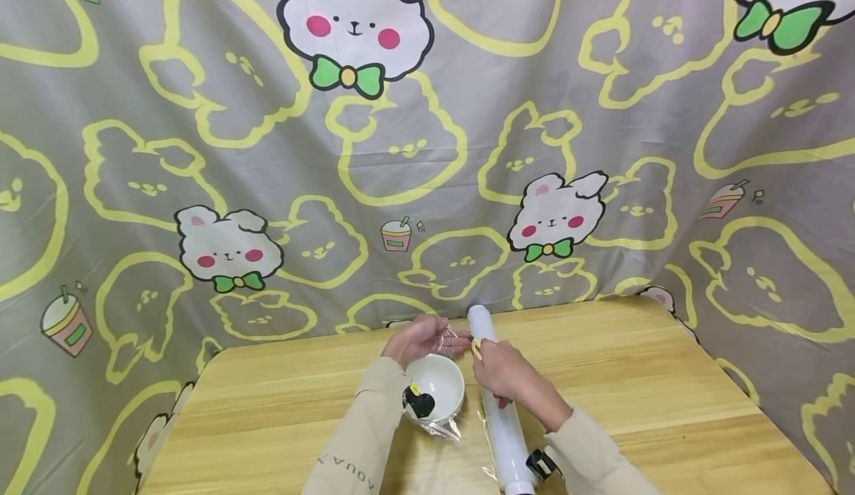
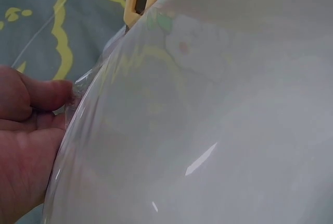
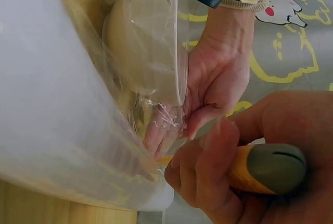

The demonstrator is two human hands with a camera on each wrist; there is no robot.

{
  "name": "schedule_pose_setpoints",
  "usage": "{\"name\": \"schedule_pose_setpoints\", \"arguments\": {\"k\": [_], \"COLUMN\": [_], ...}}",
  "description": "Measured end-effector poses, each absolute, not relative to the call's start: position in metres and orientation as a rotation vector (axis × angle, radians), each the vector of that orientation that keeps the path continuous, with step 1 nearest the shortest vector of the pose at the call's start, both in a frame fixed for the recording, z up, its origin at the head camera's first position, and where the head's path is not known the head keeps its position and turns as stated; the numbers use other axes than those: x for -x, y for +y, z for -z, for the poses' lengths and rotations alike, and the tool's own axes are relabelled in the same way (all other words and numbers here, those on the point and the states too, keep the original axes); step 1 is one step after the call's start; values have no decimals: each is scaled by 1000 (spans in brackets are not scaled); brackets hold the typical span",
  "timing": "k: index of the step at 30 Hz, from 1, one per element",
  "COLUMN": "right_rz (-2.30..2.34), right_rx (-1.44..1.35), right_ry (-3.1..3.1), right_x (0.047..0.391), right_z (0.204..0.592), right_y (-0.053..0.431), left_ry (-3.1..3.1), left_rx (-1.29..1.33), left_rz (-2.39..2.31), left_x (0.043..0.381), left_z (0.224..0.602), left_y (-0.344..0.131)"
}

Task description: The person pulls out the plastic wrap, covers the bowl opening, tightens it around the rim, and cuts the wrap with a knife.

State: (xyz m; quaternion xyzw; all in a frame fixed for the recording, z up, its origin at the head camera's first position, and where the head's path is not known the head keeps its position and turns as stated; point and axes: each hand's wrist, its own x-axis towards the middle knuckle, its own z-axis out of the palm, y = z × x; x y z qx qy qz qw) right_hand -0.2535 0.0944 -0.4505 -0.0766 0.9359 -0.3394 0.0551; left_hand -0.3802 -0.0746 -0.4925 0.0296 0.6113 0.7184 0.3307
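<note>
A smooth, round white bowl (image 1: 449, 384) sits on a table (image 1: 634, 361) with pale yellow wood grain, clear plastic film (image 3: 165, 112) stretched over its mouth and hanging in shiny, crinkled folds at its rim. Just right of it lies a long, glossy, whitish cylinder, the film roll (image 1: 505, 439), its near end at the frame's lower edge. The left hand (image 1: 424, 339), beyond the bowl's far rim, has its grip pinching the thin film between thumb and fingers. The right hand (image 1: 505, 369), above the roll, has its grip wrapped around a yellow utility knife (image 3: 278, 169) with a rounded grey end. Fingers hide most of the knife's body; the left wrist view shows its slotted head beside the film's edge, but whether the blade touches the film is hard to tell. A black wrist camera (image 1: 421, 404) covers part of the bowl. Behind hangs softly creased grey cloth (image 1: 454, 217) printed with rabbits, cut off above and at both sides.
</note>
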Motion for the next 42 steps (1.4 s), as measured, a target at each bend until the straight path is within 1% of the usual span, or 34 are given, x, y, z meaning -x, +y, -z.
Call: {"name": "schedule_pose_setpoints", "arguments": {"k": [9, 20, 42], "right_rz": [1074, 1094, 1132], "right_rx": [242, 313, 406], "right_ry": [2837, 2817, 2794], "right_x": [245, 227, 195], "right_z": [450, 450, 454], "right_y": [97, 100, 105], "left_ry": [1688, 1614, 1566], "left_rx": [-61, -71, -95], "left_rz": [-1863, -1863, -1860], "left_x": [380, 382, 376], "left_z": [489, 491, 491], "left_y": [-72, -71, -77]}}
